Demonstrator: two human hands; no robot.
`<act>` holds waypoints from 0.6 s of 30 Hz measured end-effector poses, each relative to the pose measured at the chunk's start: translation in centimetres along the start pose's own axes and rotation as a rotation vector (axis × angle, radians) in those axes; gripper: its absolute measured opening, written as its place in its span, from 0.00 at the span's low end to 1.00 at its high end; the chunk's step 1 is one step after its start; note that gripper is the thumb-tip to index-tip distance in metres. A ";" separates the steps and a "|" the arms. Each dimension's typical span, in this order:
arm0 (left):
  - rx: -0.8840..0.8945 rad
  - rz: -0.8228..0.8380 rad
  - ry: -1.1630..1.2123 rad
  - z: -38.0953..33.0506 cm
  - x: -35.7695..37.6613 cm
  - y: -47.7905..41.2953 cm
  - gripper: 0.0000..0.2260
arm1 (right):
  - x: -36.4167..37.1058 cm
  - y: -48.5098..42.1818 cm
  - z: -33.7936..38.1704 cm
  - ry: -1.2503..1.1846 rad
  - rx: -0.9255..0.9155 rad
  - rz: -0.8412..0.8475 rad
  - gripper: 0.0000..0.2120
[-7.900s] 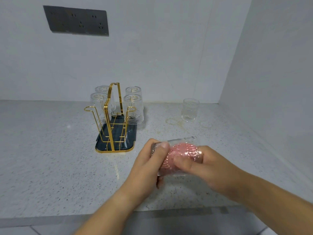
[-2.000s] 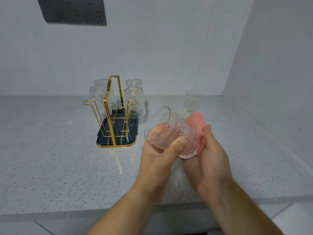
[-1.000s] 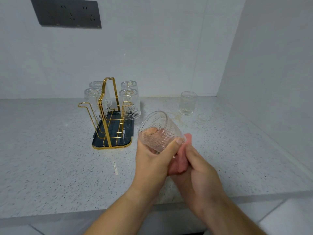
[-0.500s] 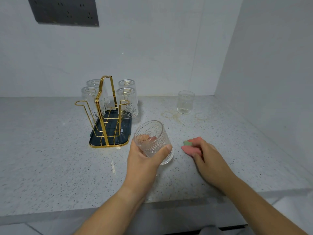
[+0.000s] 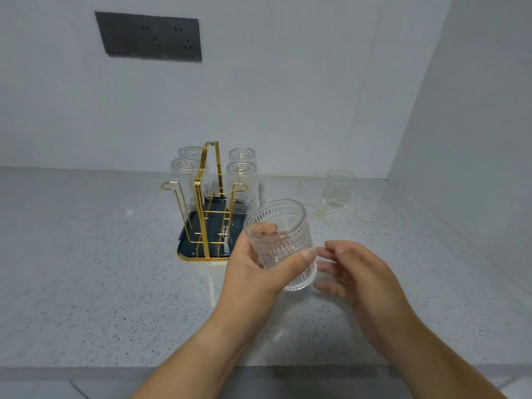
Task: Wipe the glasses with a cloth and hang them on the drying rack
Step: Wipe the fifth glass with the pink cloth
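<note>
Left hand (image 5: 253, 272) is gripping the ribbed clear glass (image 5: 283, 240), right hand (image 5: 357, 272) is hovering loose and empty, so I'm guessing it's needing flipping onto the gold wire rack (image 5: 205, 203) next.

A dark grey rectangular socket panel (image 5: 148, 37) sits high on the white back wall (image 5: 288, 96). Below it spreads a speckled pale grey stone bench (image 5: 86, 269), with faint yellowish ring stains (image 5: 364, 218) towards its right rear.

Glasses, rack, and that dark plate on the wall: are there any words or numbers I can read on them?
No text can be read.
The dark socket plate shows only plug holes; small marks along its lower edge are too blurred.
The held glass bears only a pressed pattern; the gold rack shows no letters.
</note>
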State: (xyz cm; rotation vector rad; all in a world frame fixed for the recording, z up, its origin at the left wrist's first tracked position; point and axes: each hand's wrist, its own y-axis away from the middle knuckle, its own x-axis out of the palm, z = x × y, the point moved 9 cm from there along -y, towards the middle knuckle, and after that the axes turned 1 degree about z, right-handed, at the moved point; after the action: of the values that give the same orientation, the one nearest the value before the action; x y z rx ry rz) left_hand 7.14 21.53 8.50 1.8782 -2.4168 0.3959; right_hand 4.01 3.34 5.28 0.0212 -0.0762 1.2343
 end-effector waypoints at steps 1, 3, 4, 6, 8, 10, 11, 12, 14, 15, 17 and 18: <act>0.016 0.019 0.007 -0.7 0.3 0.1 0.23 | 1.1 0.2 -0.8 -0.174 0.102 0.064 0.14; 0.038 0.039 0.040 -2.1 0.0 0.2 0.26 | 5.1 1.2 -1.4 -0.430 0.300 0.274 0.21; 0.042 0.045 0.060 -2.6 -0.3 0.2 0.27 | 6.8 1.8 -1.3 -0.519 0.355 0.373 0.24; 0.045 0.047 0.083 -3.5 -1.0 0.2 0.28 | 9.3 2.6 -0.5 -0.631 0.370 0.508 0.27; 0.067 0.049 0.082 -4.3 -1.8 0.1 0.27 | 11.1 2.8 0.6 -0.691 0.330 0.592 0.29; 0.091 0.048 0.082 -4.9 -2.7 -0.1 0.27 | 12.6 2.6 1.4 -0.721 0.297 0.618 0.31; 0.103 0.044 0.090 -5.2 -3.3 -0.3 0.26 | 13.1 2.4 1.6 -0.732 0.286 0.608 0.31; 0.115 0.042 0.091 -5.6 -3.8 -0.5 0.26 | 13.7 2.2 2.2 -0.742 0.265 0.595 0.30; 0.146 0.048 0.080 -6.5 -5.0 -1.1 0.28 | 14.7 1.4 3.7 -0.749 0.192 0.568 0.27; 0.165 0.045 0.077 -7.1 -5.8 -1.4 0.29 | 15.3 0.9 4.6 -0.728 0.154 0.549 0.26; 0.186 0.031 0.076 -7.9 -7.4 -2.6 0.35 | 15.7 -0.6 6.5 -0.657 0.075 0.482 0.23; 0.190 0.015 0.073 -8.3 -8.4 -3.3 0.38 | 15.8 -1.6 7.4 -0.611 0.044 0.446 0.23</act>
State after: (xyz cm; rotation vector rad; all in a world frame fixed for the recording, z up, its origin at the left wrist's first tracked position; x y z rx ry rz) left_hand 11.50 30.70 15.40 1.8791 -2.4235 0.7049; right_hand 10.33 17.33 13.82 0.4407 -0.6113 1.6386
